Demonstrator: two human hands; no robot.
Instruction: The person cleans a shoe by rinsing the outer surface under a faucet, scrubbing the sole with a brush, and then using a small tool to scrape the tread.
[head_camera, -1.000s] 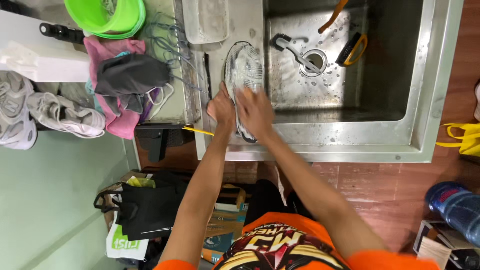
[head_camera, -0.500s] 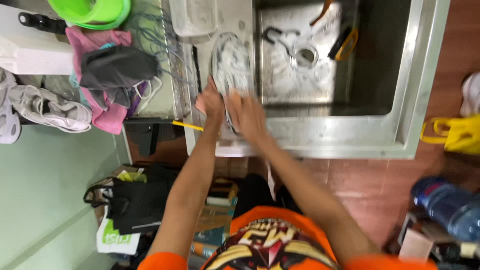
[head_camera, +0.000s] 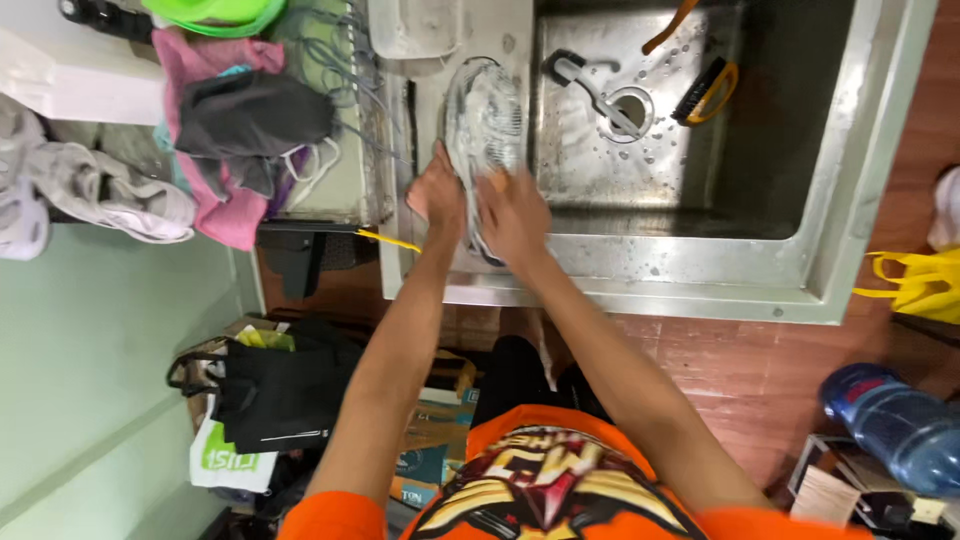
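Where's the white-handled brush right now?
In the head view the white-handled brush lies in the steel sink, its handle across the drain, just right of the soapy shoe and left of the yellow-rimmed brush.

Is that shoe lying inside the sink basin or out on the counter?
Out: the soapy shoe lies on the steel ledge left of the basin, under both hands.

Right hand (head_camera: 513, 215) now slightly higher along the soapy shoe (head_camera: 484, 120).

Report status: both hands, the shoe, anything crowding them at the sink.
Left hand steadies soapy shoe on the sink edge. Right hand presses on it, blurred. White brush lies apart in the basin.
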